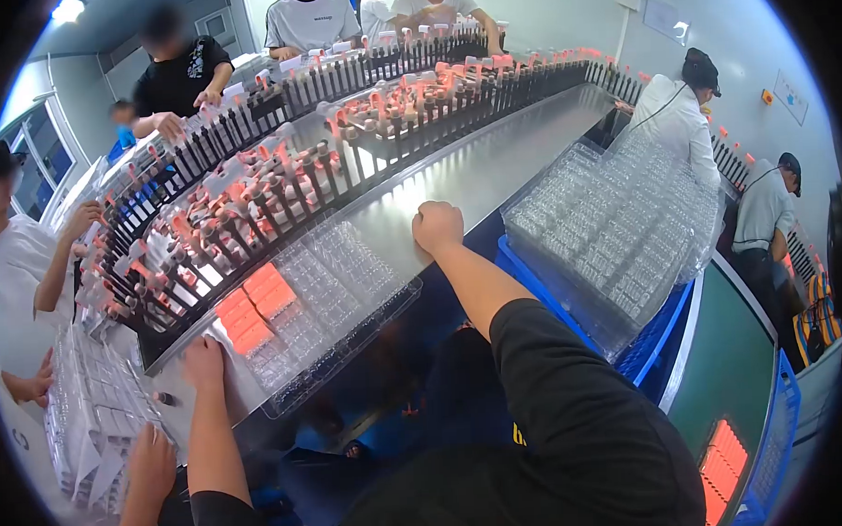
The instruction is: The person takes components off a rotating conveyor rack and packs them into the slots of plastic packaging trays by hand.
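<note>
My left hand [203,361] rests on the metal table at the left edge of a clear plastic tray [334,308]. Its fingers look curled in, and I see nothing in them. Two blocks of orange-pink pieces [256,309] fill part of the tray's left side; the other pockets look bare. To the right of the tray, my right hand [438,227] lies on the metal table [492,168] as a closed fist, apart from the tray, with nothing visible in it.
A blue crate [571,318] holding stacked clear trays [614,219] stands right. Beyond the table, a conveyor [316,183] with black uprights carries orange-and-white parts. Several co-workers stand around it. At the left, a co-worker's hand [152,467] is near stacked white trays [93,423].
</note>
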### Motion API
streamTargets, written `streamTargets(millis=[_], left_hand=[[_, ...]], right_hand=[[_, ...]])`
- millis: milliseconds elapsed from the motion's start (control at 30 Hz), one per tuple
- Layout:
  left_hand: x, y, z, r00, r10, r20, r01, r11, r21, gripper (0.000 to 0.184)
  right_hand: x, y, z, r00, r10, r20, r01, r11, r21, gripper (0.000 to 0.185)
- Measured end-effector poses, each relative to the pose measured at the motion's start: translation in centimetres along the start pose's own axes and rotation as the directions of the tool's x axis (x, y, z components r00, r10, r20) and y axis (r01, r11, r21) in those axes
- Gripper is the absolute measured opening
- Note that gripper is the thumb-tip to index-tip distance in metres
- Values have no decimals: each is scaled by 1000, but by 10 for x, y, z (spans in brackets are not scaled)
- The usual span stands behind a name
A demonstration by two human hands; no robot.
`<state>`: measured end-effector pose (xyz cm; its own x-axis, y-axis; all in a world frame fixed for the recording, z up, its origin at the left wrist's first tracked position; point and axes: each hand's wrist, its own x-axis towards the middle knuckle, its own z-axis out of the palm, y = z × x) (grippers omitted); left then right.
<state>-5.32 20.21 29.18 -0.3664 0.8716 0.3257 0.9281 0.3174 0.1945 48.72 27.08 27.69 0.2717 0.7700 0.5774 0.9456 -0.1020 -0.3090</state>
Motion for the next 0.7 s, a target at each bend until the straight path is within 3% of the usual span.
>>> streamTargets(millis=[133, 233, 433, 600, 633, 667, 700], left_hand=[[2, 0, 2, 997, -46, 65, 49, 998, -38, 39], [7, -9, 12, 999, 38, 30, -37, 999, -11, 40], [4, -3, 6, 998, -49, 38, 49, 999, 9, 42], [3, -7, 7, 996, 37, 83, -32, 998, -61, 45], [-6, 7, -17, 972, 118, 204, -132, 990, 56, 43], [16, -13, 34, 983, -35, 181, 37, 999, -3, 40], [11, -11, 32, 994, 31, 107, -24, 997, -72, 42]], right_hand=[[0, 3, 4, 999, -9, -33, 10, 1000, 22, 19], [1, 0, -3, 1000, 9, 7, -9, 999, 31, 20], [0, -3, -6, 1000, 9, 6, -9, 999, 33, 20], [0, 9, 8, 999, 15, -40, -11, 996, 91, 25], [0, 15, 18, 999, 14, -36, -8, 988, 155, 27], [4, 23, 29, 999, 20, 43, -21, 999, 28, 29], [7, 39, 41, 997, -57, 52, 55, 998, 30, 31]])
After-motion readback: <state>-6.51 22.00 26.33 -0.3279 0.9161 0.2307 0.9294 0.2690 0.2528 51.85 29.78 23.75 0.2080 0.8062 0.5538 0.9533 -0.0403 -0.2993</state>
